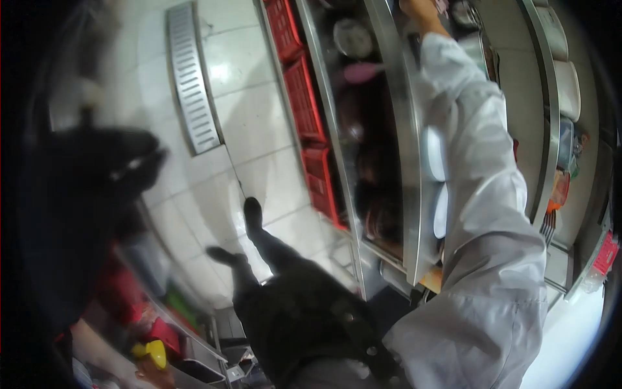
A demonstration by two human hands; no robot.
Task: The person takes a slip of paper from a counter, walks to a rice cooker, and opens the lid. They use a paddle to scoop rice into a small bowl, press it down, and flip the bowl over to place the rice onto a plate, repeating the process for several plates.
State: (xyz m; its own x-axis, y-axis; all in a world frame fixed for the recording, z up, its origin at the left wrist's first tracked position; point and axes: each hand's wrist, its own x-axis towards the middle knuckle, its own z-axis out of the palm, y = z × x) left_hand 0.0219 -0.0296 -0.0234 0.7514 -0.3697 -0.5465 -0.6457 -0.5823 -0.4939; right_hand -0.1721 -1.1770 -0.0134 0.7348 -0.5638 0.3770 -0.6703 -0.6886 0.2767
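Observation:
My right arm, in a loose white sleeve (479,194), reaches away over a metal-edged counter. At the top edge of the head view my right hand (421,10) is partly cut off, so its grip does not show. A small pink object (442,5) and a shiny metal item (464,13) lie close beside it. My left hand is out of view. At lower left, a yellow object (154,353) is in a hand (155,374) that seems to be another person's.
Red plastic baskets (303,97) line the metal rack, near a round pale container (353,37) and a pink item (363,72). White dishes (435,152) sit under my arm. Bowls (567,91) and a fork (548,227) are at right. A dark-clothed person (91,194) stands left, blurred.

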